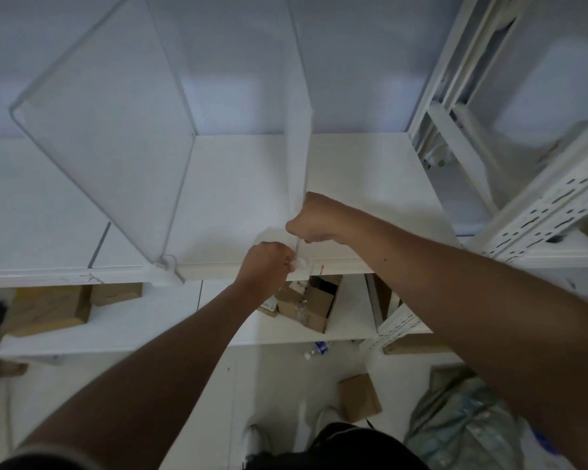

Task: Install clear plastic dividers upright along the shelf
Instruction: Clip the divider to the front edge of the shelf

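A white shelf (245,198) runs across the view, with a front rail (218,268) along its near edge. One clear plastic divider (109,130) stands upright on the left, its foot clipped into the rail. A second clear divider (297,113) stands edge-on in the middle. My right hand (314,220) is shut around its lower front edge. My left hand (267,266) pinches the divider's white foot clip (301,263) at the rail. The divider's bottom corner is hidden by both hands.
White slotted shelf uprights (537,198) stand at the right. A lower shelf (150,320) carries cardboard boxes (306,303). On the floor lie a water bottle (318,349), a small box (358,398) and a plastic-wrapped bundle (462,422).
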Action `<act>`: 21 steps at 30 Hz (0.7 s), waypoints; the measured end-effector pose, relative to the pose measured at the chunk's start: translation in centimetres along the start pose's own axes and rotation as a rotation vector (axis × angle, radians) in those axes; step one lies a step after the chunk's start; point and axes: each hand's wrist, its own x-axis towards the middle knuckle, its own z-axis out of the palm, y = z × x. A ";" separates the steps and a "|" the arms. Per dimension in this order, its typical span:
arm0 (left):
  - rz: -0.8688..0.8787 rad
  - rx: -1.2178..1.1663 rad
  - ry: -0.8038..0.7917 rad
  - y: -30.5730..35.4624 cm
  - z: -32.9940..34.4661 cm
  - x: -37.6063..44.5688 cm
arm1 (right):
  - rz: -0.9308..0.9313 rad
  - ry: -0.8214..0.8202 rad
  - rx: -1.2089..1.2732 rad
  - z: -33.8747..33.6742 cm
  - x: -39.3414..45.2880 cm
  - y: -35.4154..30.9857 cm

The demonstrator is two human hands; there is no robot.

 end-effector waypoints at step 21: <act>-0.073 -0.048 0.025 4.5 2.5 1.0 | -0.019 0.040 0.015 -2.2 -0.9 4.7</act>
